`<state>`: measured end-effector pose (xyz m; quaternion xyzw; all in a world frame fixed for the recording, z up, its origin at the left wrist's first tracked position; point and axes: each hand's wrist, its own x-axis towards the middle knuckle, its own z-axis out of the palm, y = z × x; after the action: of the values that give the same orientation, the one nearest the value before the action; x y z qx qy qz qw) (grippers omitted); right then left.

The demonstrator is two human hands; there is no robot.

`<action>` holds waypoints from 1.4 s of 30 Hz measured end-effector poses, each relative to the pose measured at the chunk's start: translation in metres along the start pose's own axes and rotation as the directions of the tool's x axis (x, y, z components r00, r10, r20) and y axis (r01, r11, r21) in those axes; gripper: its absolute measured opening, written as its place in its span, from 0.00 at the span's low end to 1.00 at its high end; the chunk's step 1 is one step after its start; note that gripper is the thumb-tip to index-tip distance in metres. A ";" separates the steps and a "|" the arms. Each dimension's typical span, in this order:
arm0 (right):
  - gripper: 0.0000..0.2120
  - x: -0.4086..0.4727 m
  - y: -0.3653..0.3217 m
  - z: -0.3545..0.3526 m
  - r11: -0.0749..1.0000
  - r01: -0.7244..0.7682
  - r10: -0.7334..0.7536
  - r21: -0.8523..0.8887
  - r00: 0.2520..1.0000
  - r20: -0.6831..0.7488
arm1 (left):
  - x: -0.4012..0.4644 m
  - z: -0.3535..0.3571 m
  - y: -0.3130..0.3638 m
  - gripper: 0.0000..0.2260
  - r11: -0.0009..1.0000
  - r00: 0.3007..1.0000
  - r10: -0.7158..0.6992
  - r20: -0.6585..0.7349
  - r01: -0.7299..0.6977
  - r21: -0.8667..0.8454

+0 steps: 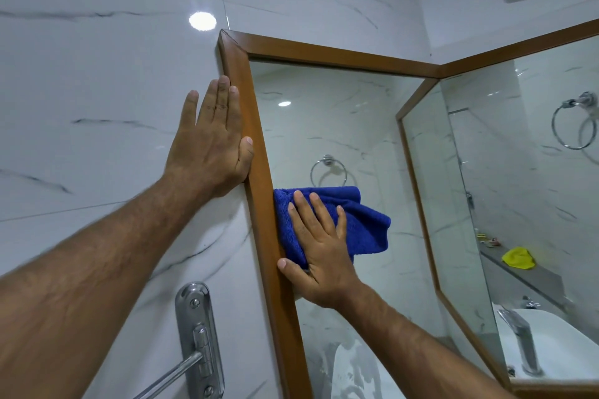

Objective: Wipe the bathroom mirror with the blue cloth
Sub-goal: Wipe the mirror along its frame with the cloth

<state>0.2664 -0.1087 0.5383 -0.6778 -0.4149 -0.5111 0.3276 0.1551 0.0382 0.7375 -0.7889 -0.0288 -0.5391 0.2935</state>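
Note:
The bathroom mirror (350,126) has a brown wooden frame (259,204) and fills the middle of the view. My right hand (319,249) lies flat with fingers spread on the blue cloth (363,223), pressing it against the glass right beside the frame's left edge. My left hand (212,142) rests flat and empty on the white marble wall, fingers together, its thumb touching the frame's outer side. The cloth is folded, and part of it sticks out to the right of my fingers.
A second framed mirror (525,204) meets the first at the corner on the right, reflecting a towel ring, a yellow cloth, a tap and a white basin. A chrome towel-bar bracket (197,340) is fixed to the wall at the lower left.

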 end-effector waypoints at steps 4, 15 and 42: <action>0.37 -0.002 0.000 0.002 1.000 -0.009 0.009 0.017 1.000 -0.004 | 0.000 0.001 0.000 0.35 1.000 1.000 -0.001 -0.005 0.001 0.001; 0.34 -0.002 0.002 0.008 1.000 -0.019 0.018 -0.017 0.999 -0.042 | -0.025 0.009 0.021 0.33 0.995 1.000 -0.026 -0.015 0.024 -0.101; 0.38 -0.063 0.001 0.025 0.991 0.020 -0.023 -0.134 0.999 -0.026 | -0.132 0.030 0.091 0.36 0.979 0.985 -0.131 0.112 0.146 -0.140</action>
<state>0.2697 -0.1021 0.4708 -0.6865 -0.3824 -0.5506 0.2817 0.1582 0.0133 0.5765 -0.8310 -0.0587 -0.5179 0.1944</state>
